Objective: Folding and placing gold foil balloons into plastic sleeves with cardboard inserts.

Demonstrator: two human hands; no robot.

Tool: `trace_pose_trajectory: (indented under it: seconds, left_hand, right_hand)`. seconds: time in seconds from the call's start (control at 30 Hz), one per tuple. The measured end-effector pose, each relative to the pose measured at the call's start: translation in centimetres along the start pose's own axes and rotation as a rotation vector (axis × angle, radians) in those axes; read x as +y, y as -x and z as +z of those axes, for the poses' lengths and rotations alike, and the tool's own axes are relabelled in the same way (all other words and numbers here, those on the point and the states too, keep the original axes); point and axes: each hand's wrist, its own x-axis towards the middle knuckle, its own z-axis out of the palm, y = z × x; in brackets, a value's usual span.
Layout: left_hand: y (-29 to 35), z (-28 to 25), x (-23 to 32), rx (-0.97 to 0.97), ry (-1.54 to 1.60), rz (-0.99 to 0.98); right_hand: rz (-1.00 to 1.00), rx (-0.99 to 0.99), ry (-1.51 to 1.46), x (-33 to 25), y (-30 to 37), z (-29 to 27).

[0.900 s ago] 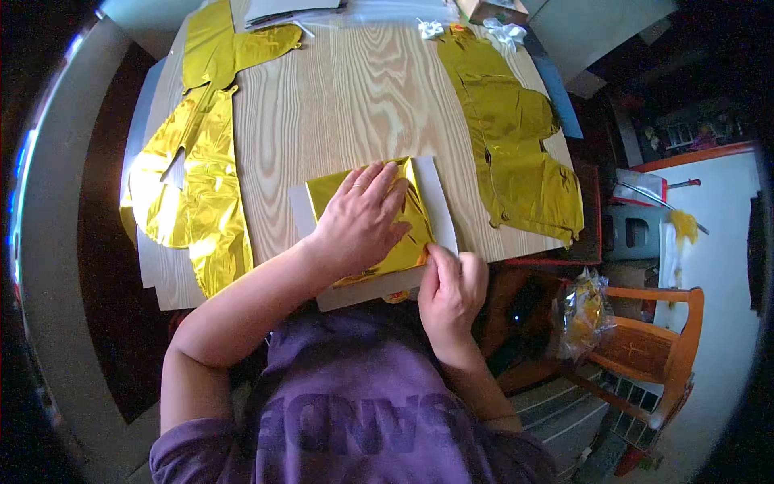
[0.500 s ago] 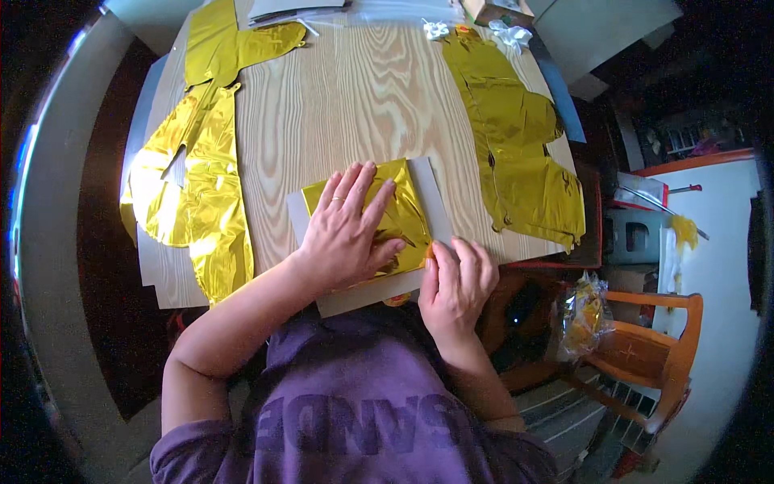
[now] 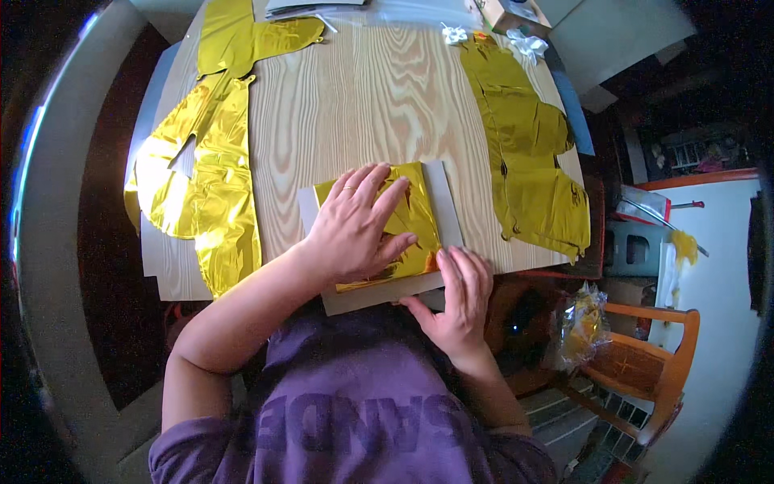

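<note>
My left hand [image 3: 359, 222] lies flat, fingers stretched out, on a folded gold foil sheet [image 3: 419, 202]. The foil rests on a grey card [image 3: 443, 194] at the table's near edge and is partly hidden under that hand. At the near right corner of the foil is my right hand [image 3: 455, 298]. Its fingertips touch the corner, where a small orange patch shows, while its thumb is spread away along the card's near edge. Flat, uninflated gold foil balloons lie on both sides: a long one [image 3: 222, 161] at left and another [image 3: 524, 145] at right.
The wood-grain table [image 3: 355, 105] spreads ahead. At its far side are grey sheets [image 3: 314, 8], clear plastic film [image 3: 419, 12], a small box [image 3: 512, 16] and white crumpled pieces [image 3: 528, 46]. A wooden chair [image 3: 637, 355] with a clear plastic bag [image 3: 584, 323] stands at right.
My right thumb has moved away from the fingers, down to the card's near edge; the pinch at the foil corner has loosened. My left hand stays pressed on the foil.
</note>
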Motion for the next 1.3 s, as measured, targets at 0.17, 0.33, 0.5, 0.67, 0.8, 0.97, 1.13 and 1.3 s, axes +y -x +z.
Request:
trace_pose_trajectory:
  seconds: [0.17, 0.33, 0.5, 0.67, 0.8, 0.97, 1.13, 1.3]
  left_hand:
    - [0.0, -0.2, -0.3, -0.008, 0.029, -0.014]
    - [0.2, 0.2, 0.0, -0.016, -0.021, -0.006]
    - [1.2, 1.1, 0.4, -0.065, -0.140, -0.018]
    - [1.5, 1.4, 0.6, -0.081, -0.141, -0.046]
    - [2.3, 3.2, -0.6, 0.040, -0.193, 0.023]
    - [1.9, 2.9, -0.1, -0.002, -0.210, 0.013]
    - [2.0, 2.4, 0.1, -0.036, -0.139, -0.031]
    - [2.1, 2.1, 0.2, -0.032, -0.139, -0.026]
  right_hand:
    - [0.005, 0.005, -0.060, 0.1, -0.6, 0.2]
    - [-0.010, -0.046, -0.014, 0.3, -0.6, 0.3]
    - [0.034, -0.171, -0.002, -0.4, -1.4, -0.9]
    - [0.015, -0.173, -0.162, -0.1, -4.2, -2.5]
    - [-0.081, -0.246, -0.300, -0.8, -9.3, -0.2]
    - [-0.053, -0.350, -0.155, -0.1, -10.5, 4.1]
    - [-0.060, -0.397, 0.008, 1.4, -9.8, 4.7]
    - [-0.108, -0.373, 0.158, 3.1, -9.3, 4.2]
